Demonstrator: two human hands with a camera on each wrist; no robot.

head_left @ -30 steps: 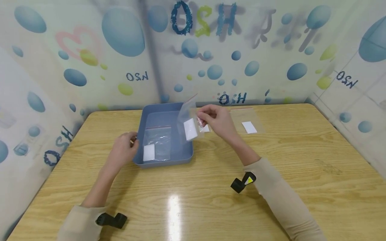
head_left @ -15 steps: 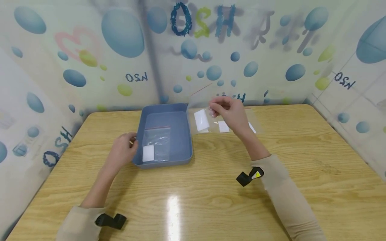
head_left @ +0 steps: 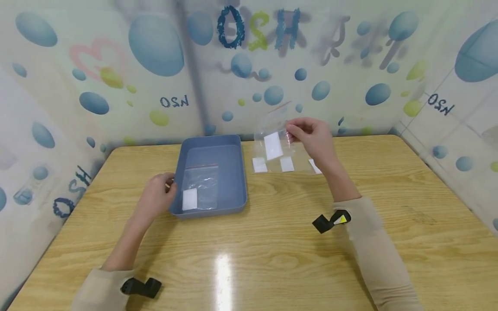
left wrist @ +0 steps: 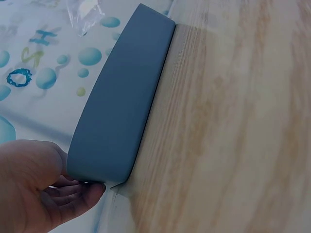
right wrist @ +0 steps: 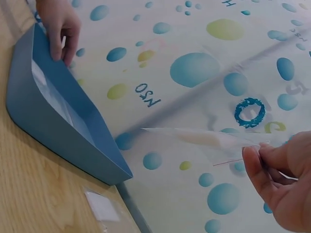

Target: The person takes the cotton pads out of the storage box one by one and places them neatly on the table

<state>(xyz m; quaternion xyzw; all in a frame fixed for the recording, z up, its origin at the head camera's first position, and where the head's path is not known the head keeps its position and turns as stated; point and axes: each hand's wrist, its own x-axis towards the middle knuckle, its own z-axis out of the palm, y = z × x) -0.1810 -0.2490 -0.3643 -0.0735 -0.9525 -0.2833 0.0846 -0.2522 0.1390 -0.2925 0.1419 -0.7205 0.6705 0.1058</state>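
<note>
A blue-grey, shallow rectangular tray with rounded corners (head_left: 231,172) is set on a pale wood-grain table (head_left: 264,242), left of centre. Its left rim is gripped by the left hand (head_left: 157,196), the fingers being curled about the wall. Well apart, to the right, a clear plastic bag with a red closure line (head_left: 270,128) is pinched at its right edge between the thumb and fingertips of the right hand (head_left: 314,140). This bag is held tilted above the far part of the table; a white rectangular card (head_left: 274,146) is seen in it. Beneath and beside it, three white cards (head_left: 287,164) are laid in a row on the table. In the tray's near left part, a second clear bag (head_left: 207,183) is laid flat. Beyond the table, a pale wall covering printed with blue and green droplets (head_left: 218,99) is shown.
</note>
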